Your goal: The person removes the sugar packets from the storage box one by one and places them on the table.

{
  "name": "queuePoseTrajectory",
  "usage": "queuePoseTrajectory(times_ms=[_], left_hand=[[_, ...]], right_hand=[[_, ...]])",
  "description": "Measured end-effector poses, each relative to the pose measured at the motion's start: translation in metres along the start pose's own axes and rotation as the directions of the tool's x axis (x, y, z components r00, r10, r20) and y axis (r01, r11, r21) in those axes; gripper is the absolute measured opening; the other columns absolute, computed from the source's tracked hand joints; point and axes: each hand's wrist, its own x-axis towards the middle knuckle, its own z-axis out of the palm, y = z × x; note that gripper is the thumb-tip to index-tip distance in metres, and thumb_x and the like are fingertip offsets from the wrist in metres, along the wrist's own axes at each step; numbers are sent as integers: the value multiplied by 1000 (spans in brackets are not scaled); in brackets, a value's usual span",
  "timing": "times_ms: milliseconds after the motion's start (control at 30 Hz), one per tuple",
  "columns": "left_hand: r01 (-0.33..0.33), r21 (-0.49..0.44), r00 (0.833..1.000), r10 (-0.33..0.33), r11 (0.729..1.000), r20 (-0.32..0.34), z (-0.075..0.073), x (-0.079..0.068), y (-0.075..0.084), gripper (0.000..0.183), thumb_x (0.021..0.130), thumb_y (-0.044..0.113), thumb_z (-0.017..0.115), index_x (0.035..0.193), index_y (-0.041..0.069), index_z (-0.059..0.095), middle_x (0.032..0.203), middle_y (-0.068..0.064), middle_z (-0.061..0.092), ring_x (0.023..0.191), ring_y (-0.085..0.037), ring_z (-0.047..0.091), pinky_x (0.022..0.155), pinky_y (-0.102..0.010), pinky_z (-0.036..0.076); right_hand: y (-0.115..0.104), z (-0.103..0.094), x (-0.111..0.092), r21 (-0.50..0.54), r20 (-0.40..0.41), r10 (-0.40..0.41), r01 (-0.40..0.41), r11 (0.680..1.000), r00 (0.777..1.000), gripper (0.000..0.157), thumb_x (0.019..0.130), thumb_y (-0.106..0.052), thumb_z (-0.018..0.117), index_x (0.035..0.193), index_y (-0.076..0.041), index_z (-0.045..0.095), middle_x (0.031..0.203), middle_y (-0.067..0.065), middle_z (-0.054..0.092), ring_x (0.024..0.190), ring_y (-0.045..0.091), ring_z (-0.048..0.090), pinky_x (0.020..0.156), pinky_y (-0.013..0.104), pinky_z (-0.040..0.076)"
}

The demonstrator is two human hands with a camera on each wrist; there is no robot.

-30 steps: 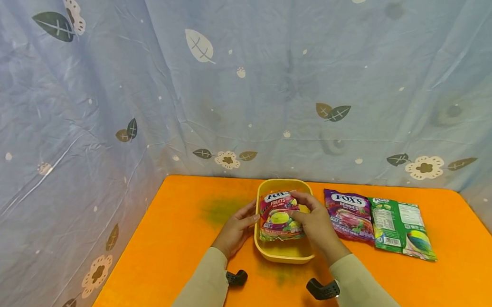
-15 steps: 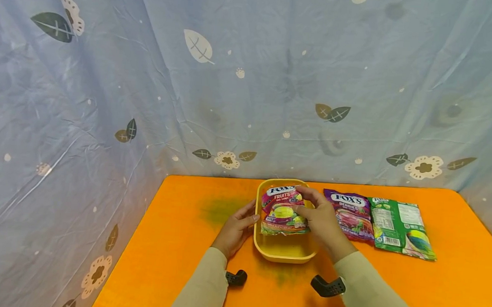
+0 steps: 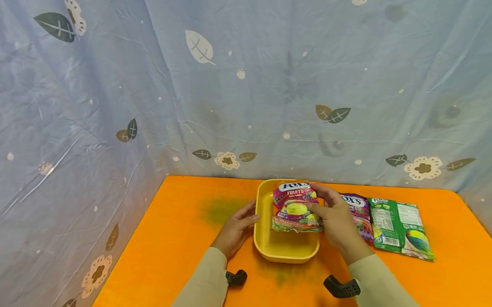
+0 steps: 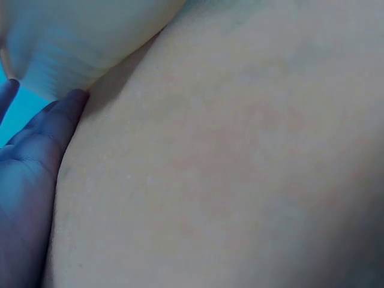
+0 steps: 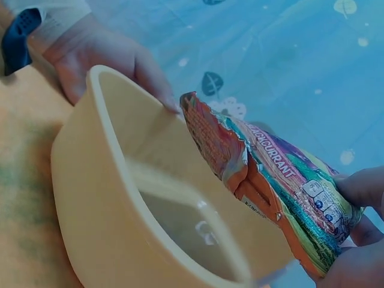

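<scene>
My right hand (image 3: 337,219) pinches a red-purple Fox's Fruits candy bag (image 3: 295,207) by its right edge. The bag is tilted over the yellow plastic tub (image 3: 283,257), its printed front up. In the right wrist view, the bag (image 5: 288,186) hangs above the rim of the tub (image 5: 78,192), whose bare inside shows below. My left hand (image 3: 236,229) rests against the tub's left wall, thumb tip at the rim. The left wrist view shows the fingers of the left hand (image 4: 30,192) straight, with fingertips at the tub's wall (image 4: 90,36).
A purple Fox's Berries bag (image 3: 363,223) lies right of the tub, partly covered by my right hand. Beside it lies a green Fox's bag (image 3: 401,228). The table cover (image 3: 179,244) is orange, and a blue patterned curtain (image 3: 249,101) stands behind it.
My right hand has lifted the Fruits candy bag and carried it to the right, toward the tub's right rim. The left hand and the tub have stayed in place.
</scene>
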Motion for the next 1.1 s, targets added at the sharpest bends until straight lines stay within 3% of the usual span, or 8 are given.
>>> queuePoseTrajectory(times_ms=[167,367,633,867,1100], left_hand=[[-5,-4,1000,5,1000,12,-1,0,1,62,108,9,68,167,12,47,166,-16,46,145,-33,52,112,-46,51],[1,-7,1000,-1,1000,16,-2,-1,0,63,108,10,69,167,14,47,166,-15,46,145,-32,53,111,-45,51],[3,-5,1000,-3,1000,9,-4,-1,0,63,108,9,68,167,13,47,165,-16,47,141,-32,57,109,-44,53],[8,-6,1000,-8,1000,14,-3,-2,0,63,108,10,69,167,14,48,166,-14,46,142,-31,56,110,-44,52],[7,5,1000,-7,1000,17,-3,-1,1,60,110,7,64,168,11,46,167,-17,44,144,-35,54,111,-44,52]], right_hand=[[-2,-12,-3,-2,-26,5,-5,1000,1000,58,111,-8,65,165,-10,47,156,16,38,114,26,56,84,21,57],[2,-31,-6,27,-51,22,-20,999,998,62,111,-10,65,168,-12,43,163,13,37,125,24,52,92,22,57],[4,-51,-14,89,-60,-24,29,996,998,62,109,-9,69,166,-9,45,150,5,45,98,17,50,69,21,44],[6,-71,-23,179,-76,-50,63,982,996,59,107,-6,72,161,-13,52,138,-1,48,107,13,56,77,18,52],[10,-90,-33,210,-83,-43,60,976,996,58,107,-6,71,161,-16,52,138,-1,49,103,14,56,74,19,52]])
